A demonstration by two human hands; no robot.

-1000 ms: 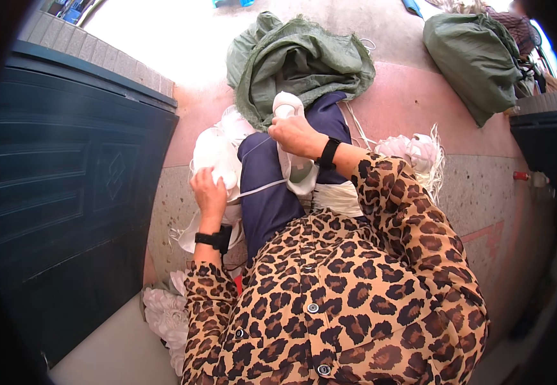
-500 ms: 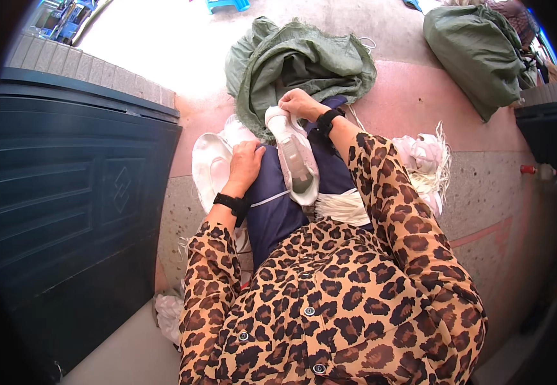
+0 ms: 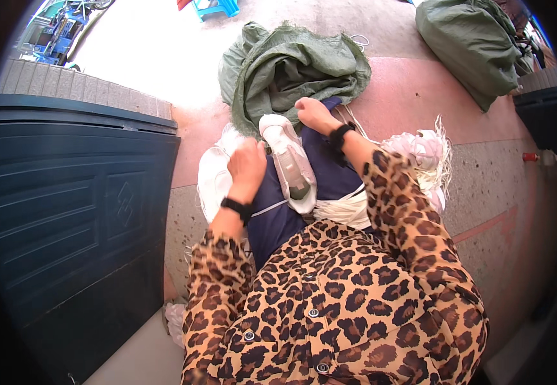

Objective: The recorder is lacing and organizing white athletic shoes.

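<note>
A pale pink and white shoe (image 3: 289, 160) lies lengthwise on my lap, its grey insole showing. Just left of its far end is my left hand (image 3: 247, 168), fingers curled and slightly blurred. Beyond the right thigh of my dark blue trousers (image 3: 329, 168), my right hand (image 3: 315, 115) is closed with fingertips pressed together, apart from the shoe. Whether either hand pinches something thin, I cannot make out. A bundle of cream laces (image 3: 344, 212) rests across my right thigh. Beside my left leg lie white shoes (image 3: 211, 183), partly behind my left hand.
An open green woven sack (image 3: 294, 67) slumps ahead of my knees. More pink-white shoes with loose laces (image 3: 422, 151) are heaped to the right. A full green sack (image 3: 467, 48) stands farther right. A dark blue panelled door (image 3: 79, 212) flanks the left. A blue stool (image 3: 217, 8) is far ahead.
My right hand has come away from the shoe's far end and moved right. My left hand has lifted off my thigh. The shoe stays on my lap.
</note>
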